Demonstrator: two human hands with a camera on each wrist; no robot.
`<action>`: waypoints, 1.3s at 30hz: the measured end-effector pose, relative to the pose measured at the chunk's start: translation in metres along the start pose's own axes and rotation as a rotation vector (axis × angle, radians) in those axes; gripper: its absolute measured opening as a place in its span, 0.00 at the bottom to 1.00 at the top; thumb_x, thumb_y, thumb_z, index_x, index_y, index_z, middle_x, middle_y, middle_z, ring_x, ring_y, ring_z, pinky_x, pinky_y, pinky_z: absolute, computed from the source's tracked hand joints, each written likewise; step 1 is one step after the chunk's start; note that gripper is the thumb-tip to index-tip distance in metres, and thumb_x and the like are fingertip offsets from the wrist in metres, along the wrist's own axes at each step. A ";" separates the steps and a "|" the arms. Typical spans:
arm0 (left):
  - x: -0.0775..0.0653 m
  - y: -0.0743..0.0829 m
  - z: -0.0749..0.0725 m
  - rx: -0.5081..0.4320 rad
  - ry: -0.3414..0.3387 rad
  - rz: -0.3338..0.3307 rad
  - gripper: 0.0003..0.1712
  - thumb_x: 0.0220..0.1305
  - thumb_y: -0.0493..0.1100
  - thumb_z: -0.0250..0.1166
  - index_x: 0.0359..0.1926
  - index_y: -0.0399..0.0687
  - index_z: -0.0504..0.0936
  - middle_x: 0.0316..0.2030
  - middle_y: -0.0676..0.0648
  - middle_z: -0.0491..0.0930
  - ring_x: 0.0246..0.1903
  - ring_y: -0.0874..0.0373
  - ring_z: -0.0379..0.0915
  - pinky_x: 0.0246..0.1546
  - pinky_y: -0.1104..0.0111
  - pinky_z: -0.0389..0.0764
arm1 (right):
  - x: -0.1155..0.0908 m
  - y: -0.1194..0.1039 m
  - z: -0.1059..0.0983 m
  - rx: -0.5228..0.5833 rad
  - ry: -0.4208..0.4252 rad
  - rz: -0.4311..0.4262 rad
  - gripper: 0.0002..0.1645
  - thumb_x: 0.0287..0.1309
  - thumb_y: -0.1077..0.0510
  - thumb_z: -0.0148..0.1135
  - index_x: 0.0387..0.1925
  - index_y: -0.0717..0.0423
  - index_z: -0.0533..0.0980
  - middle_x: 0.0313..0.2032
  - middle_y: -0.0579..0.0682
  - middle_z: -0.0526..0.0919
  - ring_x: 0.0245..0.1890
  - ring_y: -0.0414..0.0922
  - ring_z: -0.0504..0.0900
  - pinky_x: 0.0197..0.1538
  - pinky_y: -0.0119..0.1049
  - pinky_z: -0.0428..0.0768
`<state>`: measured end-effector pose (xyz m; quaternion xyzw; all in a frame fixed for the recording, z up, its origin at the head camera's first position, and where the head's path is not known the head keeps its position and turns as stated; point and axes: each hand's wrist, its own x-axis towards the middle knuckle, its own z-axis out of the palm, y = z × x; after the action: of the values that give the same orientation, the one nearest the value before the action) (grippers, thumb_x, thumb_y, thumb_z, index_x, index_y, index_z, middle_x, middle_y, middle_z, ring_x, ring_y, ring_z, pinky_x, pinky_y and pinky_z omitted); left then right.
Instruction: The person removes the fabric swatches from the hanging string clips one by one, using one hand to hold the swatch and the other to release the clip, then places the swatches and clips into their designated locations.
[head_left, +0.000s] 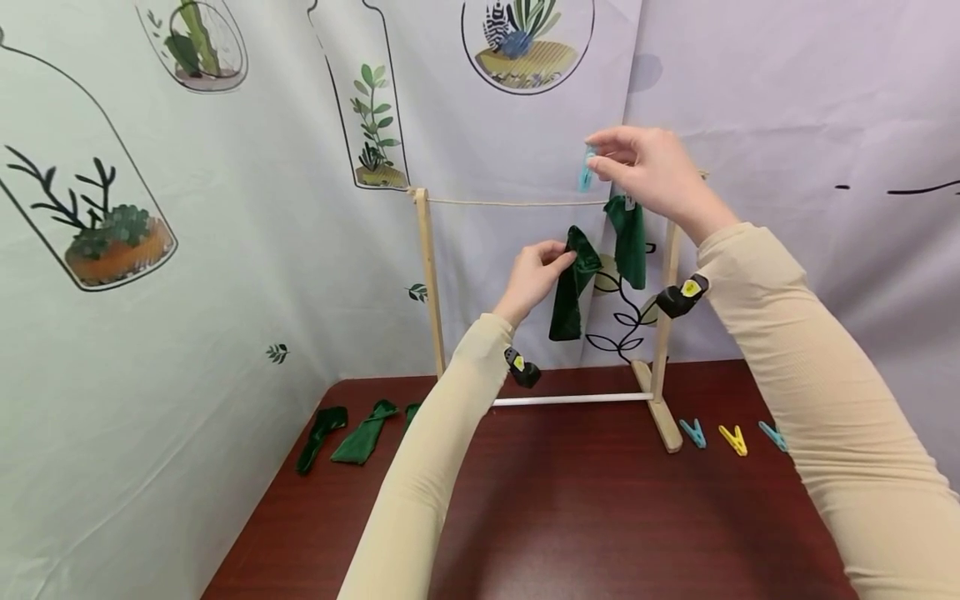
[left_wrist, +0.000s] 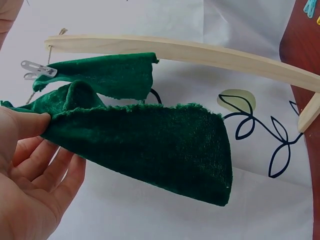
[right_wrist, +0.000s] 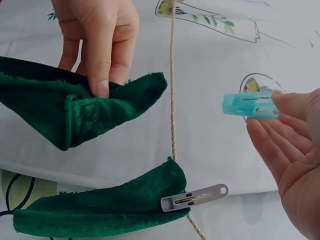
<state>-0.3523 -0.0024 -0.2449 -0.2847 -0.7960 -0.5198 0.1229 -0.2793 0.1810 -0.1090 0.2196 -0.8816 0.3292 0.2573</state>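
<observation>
My left hand (head_left: 534,275) pinches a dark green velvet cloth piece (head_left: 567,300) near its upper end, and the rest hangs down in front of the rope (head_left: 510,203). Between the thumb and fingers of my right hand (head_left: 656,171) is a light blue clothespin (head_left: 586,173), held just above the rope. In the right wrist view that clothespin is apart from both cloth and rope. A second green cloth piece (head_left: 630,246) hangs at the rope's right end, fastened by a grey clothespin (right_wrist: 195,198). The held cloth partly covers it in the left wrist view.
Wooden posts (head_left: 431,287) carry the rope, with a white rod (head_left: 573,400) low between them. More green cloth pieces (head_left: 365,435) lie on the left of the dark red table (head_left: 585,517). Blue and yellow clothespins (head_left: 733,440) lie right of the stand's foot (head_left: 663,421).
</observation>
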 end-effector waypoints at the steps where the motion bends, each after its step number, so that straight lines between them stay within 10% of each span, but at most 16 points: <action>1: 0.000 0.000 0.000 -0.002 0.002 -0.006 0.15 0.72 0.47 0.64 0.51 0.42 0.85 0.45 0.47 0.86 0.45 0.59 0.79 0.46 0.70 0.78 | 0.000 0.000 0.000 0.004 -0.013 0.008 0.30 0.72 0.44 0.57 0.68 0.53 0.73 0.61 0.58 0.79 0.60 0.53 0.79 0.60 0.52 0.75; 20: -0.007 -0.005 -0.017 -0.023 0.023 0.014 0.16 0.72 0.46 0.64 0.52 0.40 0.85 0.47 0.44 0.85 0.47 0.56 0.80 0.49 0.67 0.79 | -0.015 0.012 -0.002 0.058 -0.060 0.090 0.35 0.71 0.39 0.56 0.73 0.49 0.68 0.67 0.56 0.74 0.62 0.52 0.76 0.61 0.53 0.72; 30: -0.017 -0.009 -0.055 -0.001 0.065 0.005 0.18 0.72 0.48 0.64 0.53 0.40 0.84 0.48 0.44 0.86 0.47 0.55 0.80 0.49 0.64 0.79 | -0.028 0.026 -0.025 0.073 -0.009 0.131 0.34 0.70 0.40 0.59 0.72 0.49 0.70 0.63 0.58 0.78 0.44 0.33 0.83 0.56 0.36 0.73; 39: -0.029 -0.008 -0.107 -0.031 0.168 -0.028 0.17 0.70 0.46 0.65 0.51 0.38 0.84 0.47 0.43 0.85 0.45 0.55 0.79 0.48 0.65 0.79 | -0.038 0.039 -0.046 0.092 0.058 0.135 0.33 0.68 0.43 0.62 0.69 0.51 0.72 0.46 0.34 0.84 0.37 0.26 0.82 0.50 0.26 0.72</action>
<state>-0.3437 -0.1106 -0.2190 -0.2307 -0.7789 -0.5556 0.1774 -0.2576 0.2482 -0.1203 0.1618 -0.8704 0.3922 0.2498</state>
